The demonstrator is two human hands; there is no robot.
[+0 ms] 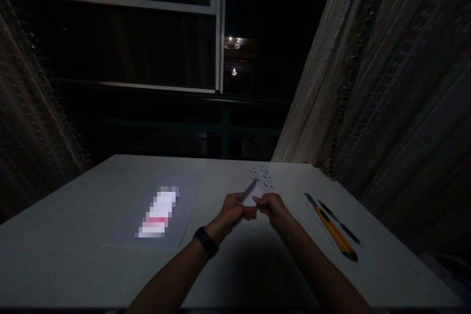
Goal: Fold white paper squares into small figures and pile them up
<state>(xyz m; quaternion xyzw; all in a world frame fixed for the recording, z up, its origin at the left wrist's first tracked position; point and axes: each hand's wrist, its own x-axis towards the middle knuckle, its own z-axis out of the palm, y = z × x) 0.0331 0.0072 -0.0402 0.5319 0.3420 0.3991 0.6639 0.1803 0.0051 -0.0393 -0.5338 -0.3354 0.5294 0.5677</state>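
Between my two hands, above the white table (pixel 228 274), is a small piece of white paper (pixel 251 197) with one part standing up as a fold or flap. My left hand (pixel 232 208), with a dark band on its wrist, grips the paper's left side. The fingers of my right hand (pixel 271 204) pinch its right side. Just beyond the hands lie several small white paper pieces (pixel 265 176) with dark marks on them.
To the right lie a yellow utility knife (pixel 335 233) with its blade out and a dark pen (pixel 339 221). A blurred-out bright rectangle (pixel 158 213) rests on a large pale sheet (pixel 121 230) at left. Curtains (pixel 316 83) flank the dark window behind the table.
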